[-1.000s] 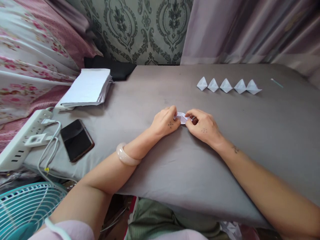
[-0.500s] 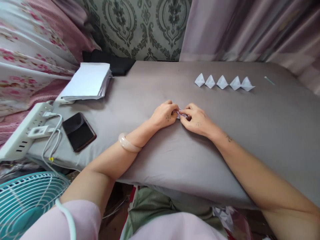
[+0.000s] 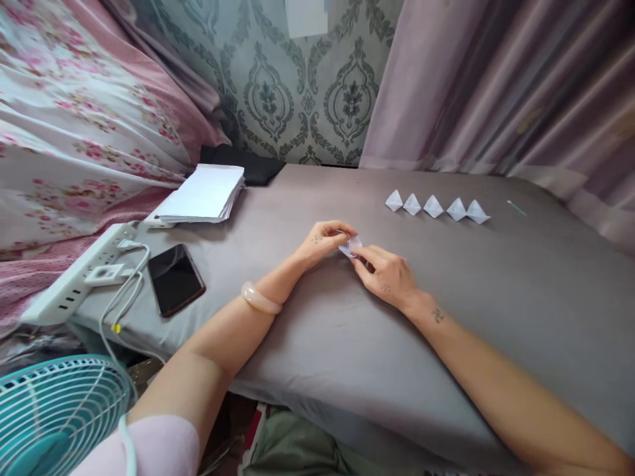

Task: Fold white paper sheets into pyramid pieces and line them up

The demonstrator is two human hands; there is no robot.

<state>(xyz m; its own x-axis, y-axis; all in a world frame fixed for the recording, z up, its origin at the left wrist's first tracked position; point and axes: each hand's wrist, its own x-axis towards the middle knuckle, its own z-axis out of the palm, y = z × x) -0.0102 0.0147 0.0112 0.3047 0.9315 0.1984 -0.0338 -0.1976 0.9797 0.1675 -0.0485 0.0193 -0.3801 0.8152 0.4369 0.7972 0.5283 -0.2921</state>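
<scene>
A small folded white paper [image 3: 351, 246] is pinched between both hands above the middle of the grey-covered surface [image 3: 307, 330]. My left hand [image 3: 325, 241] grips its upper left side with thumb and fingers. From the lower right, my right hand [image 3: 384, 270] holds the opposite edge between thumb and forefinger. The fingers hide part of the paper, so its exact shape is hard to make out. Beyond my right hand, several folded white paper boats [image 3: 433, 207] stand in a row.
At the left lie a stack of white paper [image 3: 206, 193], a black phone [image 3: 176, 279] and a white power strip [image 3: 79, 277] with cables. A teal fan [image 3: 59, 416] stands at the lower left. A thin stick [image 3: 516, 208] lies at the right, near the curtain [image 3: 461, 86].
The view has tilted up, so things sit lower in the picture. My hands have shifted apart slightly, and more of the folded paper now shows between them.
</scene>
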